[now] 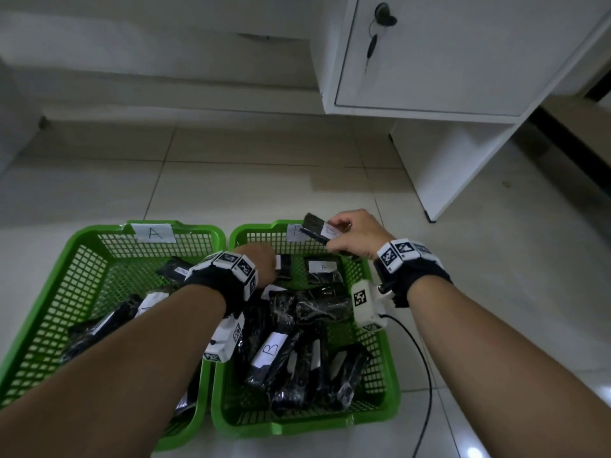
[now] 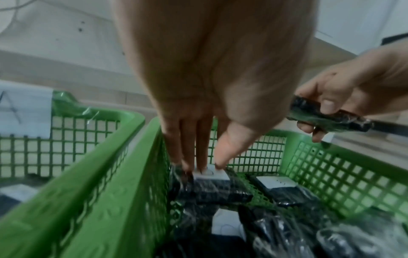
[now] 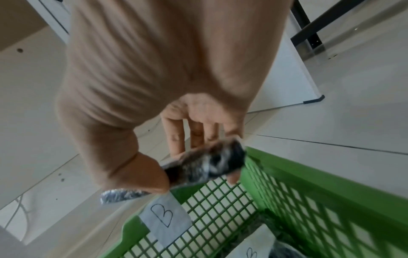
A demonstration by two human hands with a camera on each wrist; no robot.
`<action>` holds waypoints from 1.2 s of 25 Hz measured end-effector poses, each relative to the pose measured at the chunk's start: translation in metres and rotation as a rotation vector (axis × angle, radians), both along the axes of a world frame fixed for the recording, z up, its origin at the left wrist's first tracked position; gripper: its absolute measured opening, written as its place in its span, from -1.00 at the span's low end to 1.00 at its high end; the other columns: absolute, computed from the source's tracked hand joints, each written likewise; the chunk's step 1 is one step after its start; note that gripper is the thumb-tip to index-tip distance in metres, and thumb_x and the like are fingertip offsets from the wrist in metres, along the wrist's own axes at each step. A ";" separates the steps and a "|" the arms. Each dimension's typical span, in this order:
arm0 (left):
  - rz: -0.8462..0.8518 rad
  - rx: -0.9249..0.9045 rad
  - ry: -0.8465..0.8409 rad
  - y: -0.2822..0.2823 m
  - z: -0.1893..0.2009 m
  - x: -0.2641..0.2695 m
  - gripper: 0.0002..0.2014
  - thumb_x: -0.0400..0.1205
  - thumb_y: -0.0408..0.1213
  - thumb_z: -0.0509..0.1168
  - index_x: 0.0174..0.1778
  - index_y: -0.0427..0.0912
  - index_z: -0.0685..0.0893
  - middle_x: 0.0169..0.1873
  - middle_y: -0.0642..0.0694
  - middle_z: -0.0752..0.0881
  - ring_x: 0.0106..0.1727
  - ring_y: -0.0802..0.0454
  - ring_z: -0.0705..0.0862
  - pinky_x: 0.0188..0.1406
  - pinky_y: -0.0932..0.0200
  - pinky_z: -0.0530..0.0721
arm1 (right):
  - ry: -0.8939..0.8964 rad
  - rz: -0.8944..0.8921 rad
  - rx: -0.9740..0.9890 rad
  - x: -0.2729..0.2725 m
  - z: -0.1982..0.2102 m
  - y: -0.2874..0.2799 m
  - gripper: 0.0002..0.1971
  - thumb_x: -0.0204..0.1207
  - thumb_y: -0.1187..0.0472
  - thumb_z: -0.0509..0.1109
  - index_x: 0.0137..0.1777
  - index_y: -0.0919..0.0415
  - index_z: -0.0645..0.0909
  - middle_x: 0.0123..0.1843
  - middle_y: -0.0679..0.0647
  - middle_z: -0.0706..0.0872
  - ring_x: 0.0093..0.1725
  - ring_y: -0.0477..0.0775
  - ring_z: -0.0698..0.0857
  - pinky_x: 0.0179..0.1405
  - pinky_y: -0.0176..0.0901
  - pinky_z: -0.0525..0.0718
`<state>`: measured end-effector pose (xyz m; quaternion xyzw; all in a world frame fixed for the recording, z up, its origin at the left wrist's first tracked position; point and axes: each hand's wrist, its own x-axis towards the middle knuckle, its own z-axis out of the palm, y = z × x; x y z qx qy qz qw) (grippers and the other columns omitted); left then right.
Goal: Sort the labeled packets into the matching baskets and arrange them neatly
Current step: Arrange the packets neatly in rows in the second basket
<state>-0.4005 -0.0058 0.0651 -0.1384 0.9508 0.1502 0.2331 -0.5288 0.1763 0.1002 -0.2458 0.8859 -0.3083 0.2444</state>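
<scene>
While black packets (image 1: 271,355) crowd the near part of the right basket (image 1: 380,404), the left hand (image 1: 261,262) presses straight fingers on one farther in, and the right hand (image 1: 353,236) grips another packet (image 1: 315,229) above the far rim; the left basket (image 1: 82,246) holds fewer, a white cabinet (image 1: 429,61) beyond.

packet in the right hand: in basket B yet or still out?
Out. The right hand grips the packet in the air above the far rim of basket B, clear of the packets lying inside.

Black plastic-wrapped packets (image 1: 281,352) w/ white labels heaped in green basket B (image 1: 380,345); fewer in basket A (image 1: 49,292) alongside.
</scene>
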 end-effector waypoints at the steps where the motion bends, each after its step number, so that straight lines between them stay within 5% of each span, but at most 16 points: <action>1: -0.040 -0.001 -0.078 0.001 -0.002 0.000 -0.71 0.63 -0.31 0.21 0.16 -0.24 0.77 0.19 -0.21 0.75 0.14 -0.20 0.71 0.20 -0.05 0.72 | -0.008 0.016 0.053 0.004 -0.002 -0.001 -0.65 0.26 0.28 0.63 0.07 0.15 0.77 -0.04 0.00 0.77 -0.06 0.04 0.77 -0.10 -0.05 0.83; 6: -0.159 0.033 -0.095 0.000 -0.009 0.008 -0.62 0.74 -0.09 0.22 0.42 -0.18 0.63 0.34 -0.21 0.66 0.19 -0.15 0.67 0.24 0.10 0.63 | 0.078 0.161 0.305 0.033 -0.030 -0.004 -0.75 0.37 0.16 0.56 0.01 0.17 0.65 -0.01 0.07 0.74 -0.07 0.09 0.73 -0.18 -0.13 0.73; 9: -0.267 -0.086 -0.104 0.002 -0.018 0.019 -0.47 0.78 0.05 0.08 0.68 0.00 0.31 0.66 -0.20 0.24 0.59 -0.22 0.36 0.56 0.05 0.35 | 0.032 0.150 0.358 0.040 -0.049 -0.007 -0.73 0.43 0.12 0.51 0.03 0.16 0.53 -0.06 0.07 0.64 -0.09 0.12 0.63 -0.38 -0.20 0.47; 12: -0.269 -0.149 -0.115 -0.001 -0.028 0.024 -0.46 0.77 0.06 0.05 0.70 0.09 0.23 0.72 -0.13 0.05 0.66 -0.24 0.20 0.64 -0.06 0.21 | -0.004 0.077 0.274 0.040 -0.058 -0.006 -0.71 0.38 0.11 0.53 0.02 0.12 0.52 -0.08 0.05 0.66 -0.15 0.08 0.64 -0.37 -0.20 0.49; 15: -0.228 -0.189 -0.036 0.001 -0.032 0.025 -0.49 0.74 -0.01 0.14 0.65 0.06 0.34 0.66 -0.15 0.15 0.61 -0.24 0.26 0.59 -0.10 0.29 | 0.025 0.054 0.232 0.041 -0.059 -0.001 -0.69 0.36 0.13 0.56 0.02 0.17 0.57 -0.05 0.08 0.72 -0.08 0.14 0.71 -0.20 -0.12 0.64; 20: -0.097 0.018 0.036 0.004 -0.026 0.024 -0.67 0.67 -0.18 0.24 0.37 0.03 0.62 0.35 -0.08 0.51 0.42 -0.13 0.53 0.44 -0.04 0.50 | 0.101 0.059 0.219 0.042 -0.053 0.002 -0.73 0.37 0.13 0.56 -0.01 0.21 0.63 -0.03 0.15 0.75 -0.09 0.15 0.73 -0.09 -0.02 0.72; 26: -0.172 0.069 -0.136 0.008 -0.023 0.026 -0.59 0.72 -0.11 0.09 0.50 0.03 0.53 0.48 -0.11 0.50 0.46 -0.15 0.51 0.43 0.01 0.49 | -0.041 -0.013 0.169 0.036 -0.039 -0.009 -0.64 0.45 0.07 0.45 0.20 0.12 0.51 -0.03 0.05 0.66 -0.17 0.05 0.66 -0.08 0.03 0.74; 30: -0.193 -0.109 -0.138 0.016 -0.025 0.031 -0.52 0.70 0.02 0.05 0.55 0.09 0.47 0.53 -0.11 0.40 0.56 -0.19 0.31 0.52 -0.18 0.27 | -0.071 0.107 0.291 0.047 -0.051 -0.019 -0.57 0.44 -0.03 0.40 0.25 0.07 0.43 -0.04 0.05 0.64 -0.18 0.08 0.61 -0.16 -0.05 0.60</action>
